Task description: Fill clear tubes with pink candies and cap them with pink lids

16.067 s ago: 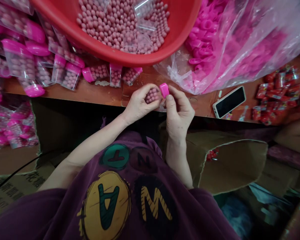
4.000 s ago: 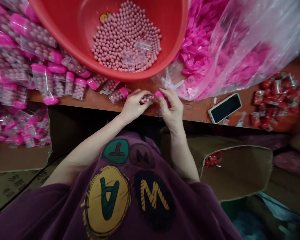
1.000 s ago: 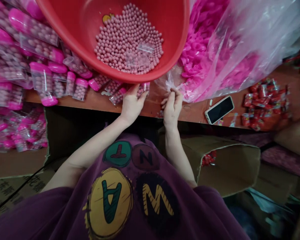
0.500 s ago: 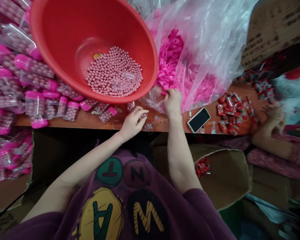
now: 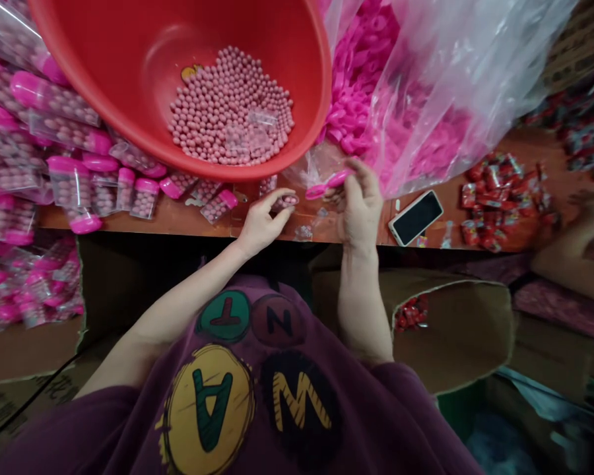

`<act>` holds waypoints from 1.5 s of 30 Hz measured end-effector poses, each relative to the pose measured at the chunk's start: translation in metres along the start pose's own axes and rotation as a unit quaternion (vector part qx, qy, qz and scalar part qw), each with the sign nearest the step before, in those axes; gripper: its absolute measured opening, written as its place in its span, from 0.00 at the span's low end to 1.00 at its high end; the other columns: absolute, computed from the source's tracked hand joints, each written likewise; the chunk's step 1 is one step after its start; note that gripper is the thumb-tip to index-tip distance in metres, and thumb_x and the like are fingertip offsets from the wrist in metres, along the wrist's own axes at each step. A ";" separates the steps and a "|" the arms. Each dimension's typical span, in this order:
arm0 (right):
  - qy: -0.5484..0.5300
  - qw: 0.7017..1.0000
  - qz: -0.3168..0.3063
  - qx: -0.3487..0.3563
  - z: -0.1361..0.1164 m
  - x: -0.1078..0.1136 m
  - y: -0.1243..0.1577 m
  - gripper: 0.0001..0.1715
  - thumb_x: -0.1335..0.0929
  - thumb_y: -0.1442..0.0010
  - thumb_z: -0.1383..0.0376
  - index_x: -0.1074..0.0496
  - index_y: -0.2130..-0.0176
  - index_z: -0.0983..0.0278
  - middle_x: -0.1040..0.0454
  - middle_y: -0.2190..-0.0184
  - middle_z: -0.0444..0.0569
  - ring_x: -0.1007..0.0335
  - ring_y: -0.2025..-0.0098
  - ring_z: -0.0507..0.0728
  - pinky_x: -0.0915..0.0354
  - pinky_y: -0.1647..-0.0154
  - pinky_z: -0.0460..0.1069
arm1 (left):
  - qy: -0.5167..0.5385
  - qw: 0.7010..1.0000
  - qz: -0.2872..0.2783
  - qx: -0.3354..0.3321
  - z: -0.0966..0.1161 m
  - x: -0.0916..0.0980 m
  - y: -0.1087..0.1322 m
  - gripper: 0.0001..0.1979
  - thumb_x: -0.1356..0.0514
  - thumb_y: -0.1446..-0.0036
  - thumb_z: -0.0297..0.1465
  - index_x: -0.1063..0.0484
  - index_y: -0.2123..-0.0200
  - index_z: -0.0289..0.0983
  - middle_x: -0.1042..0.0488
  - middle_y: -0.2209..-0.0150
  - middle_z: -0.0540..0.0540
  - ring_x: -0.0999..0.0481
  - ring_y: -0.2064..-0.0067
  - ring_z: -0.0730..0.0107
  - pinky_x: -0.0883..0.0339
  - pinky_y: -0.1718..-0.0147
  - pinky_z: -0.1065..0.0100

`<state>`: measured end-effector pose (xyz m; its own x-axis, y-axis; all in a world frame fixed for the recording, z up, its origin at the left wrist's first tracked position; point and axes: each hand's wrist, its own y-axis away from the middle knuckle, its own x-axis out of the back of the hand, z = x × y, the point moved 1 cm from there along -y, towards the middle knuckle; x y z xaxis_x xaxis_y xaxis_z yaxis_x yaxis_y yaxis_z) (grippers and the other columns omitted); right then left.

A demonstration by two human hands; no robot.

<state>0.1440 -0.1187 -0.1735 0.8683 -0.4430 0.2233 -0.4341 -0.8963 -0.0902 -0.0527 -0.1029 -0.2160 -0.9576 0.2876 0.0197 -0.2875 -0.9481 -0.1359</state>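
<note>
My left hand point(image 5: 260, 227) is closed around a small clear container of pink beads point(image 5: 287, 200), just below the rim of a red basin point(image 5: 321, 99). Between the thumb and fingers of my right hand point(image 5: 365, 210) is a bright pink plastic cap point(image 5: 329, 185), pointing toward the left hand and apart from the container. In the basin lie many pink beads point(image 5: 218, 105) with a few clear empty containers point(image 5: 262, 119) on top. Behind my right hand, a clear plastic bag point(image 5: 480, 59) lies open, full of loose pink plastic pieces point(image 5: 361, 72).
Bead-filled containers with pink caps point(image 5: 143, 198) are heaped on the left. A phone point(image 5: 416, 218) lies to the right, beside a pile of red wrapped packets point(image 5: 495, 204). Another person's arm point(image 5: 574, 251) is at the far right. An open cardboard box point(image 5: 455, 330) stands below the table edge.
My right hand has drawn back from the pink pieces by the bag and now shows a pink cap in its fingers. My left hand still holds the container. The view has shifted.
</note>
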 end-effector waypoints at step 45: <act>0.093 0.992 -0.083 0.024 -0.039 -0.019 0.051 0.21 0.28 0.32 0.43 0.16 0.55 0.55 0.19 0.63 0.46 0.23 0.59 0.57 0.23 0.51 0.56 | 0.036 0.991 -0.124 -0.028 -0.005 0.010 -0.001 0.16 0.38 0.30 0.39 0.26 0.45 0.37 0.17 0.55 0.44 0.17 0.56 0.67 0.22 0.53 0.65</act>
<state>0.0957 -0.1554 -0.1449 0.8652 -0.2830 0.4139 -0.2742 -0.9582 -0.0819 -0.0620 -0.0988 -0.2208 -0.8529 0.5219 -0.0105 -0.5107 -0.8385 -0.1902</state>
